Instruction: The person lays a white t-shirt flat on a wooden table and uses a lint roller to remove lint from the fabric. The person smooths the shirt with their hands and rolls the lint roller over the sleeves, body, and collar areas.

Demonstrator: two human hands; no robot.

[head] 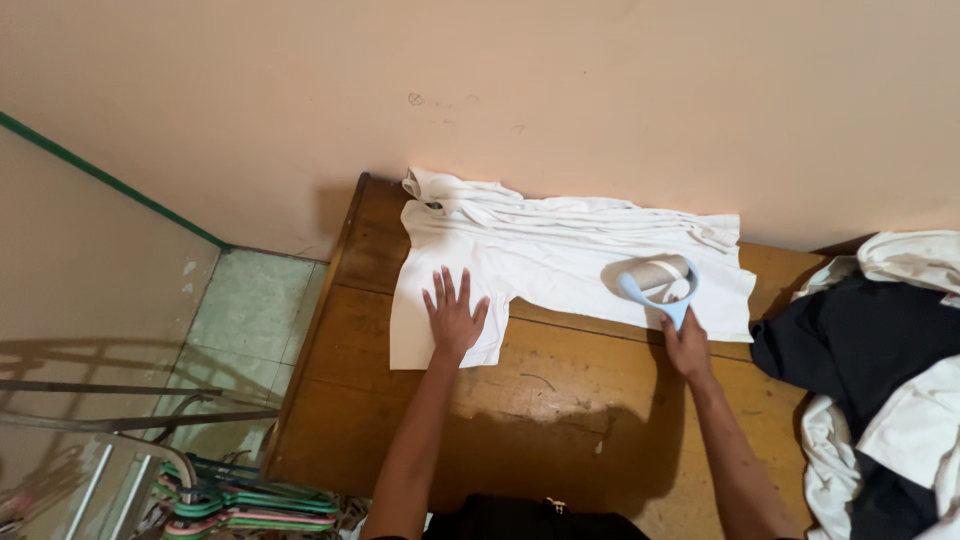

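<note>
The left hand [453, 318] is pressing flat, fingers spread, on the soft, light white shirt [560, 265] lying on the wooden table [560, 400], while the right hand [685, 345], at its three o'clock, is gripping a blue-handled lint roller [655, 278] resting on the easily bunched cloth.

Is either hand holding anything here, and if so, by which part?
The right hand holds a lint roller by its light blue handle, roll resting on the white shirt. The left hand holds nothing; it lies flat on the shirt.
</note>
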